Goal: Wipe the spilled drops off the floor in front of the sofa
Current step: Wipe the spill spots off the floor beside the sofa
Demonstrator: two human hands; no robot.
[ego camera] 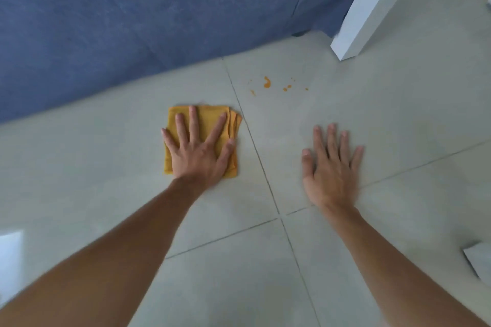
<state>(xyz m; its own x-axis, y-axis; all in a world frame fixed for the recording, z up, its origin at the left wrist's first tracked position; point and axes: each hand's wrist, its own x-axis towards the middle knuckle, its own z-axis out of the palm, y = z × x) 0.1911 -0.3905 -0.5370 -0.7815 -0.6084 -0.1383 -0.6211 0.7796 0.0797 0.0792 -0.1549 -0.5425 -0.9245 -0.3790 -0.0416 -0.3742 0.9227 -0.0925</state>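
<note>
Several orange drops lie on the pale tiled floor just in front of the blue sofa. A folded yellow cloth lies flat on the floor, left of and nearer than the drops. My left hand presses flat on the cloth with its fingers spread. My right hand rests flat on the bare tile to the right, fingers apart, holding nothing. The drops sit between and beyond both hands.
A white upright panel or furniture leg stands at the sofa's right end. A small dark sofa foot shows under its edge. A pale object lies at the right edge of the floor. Grout lines cross between my arms.
</note>
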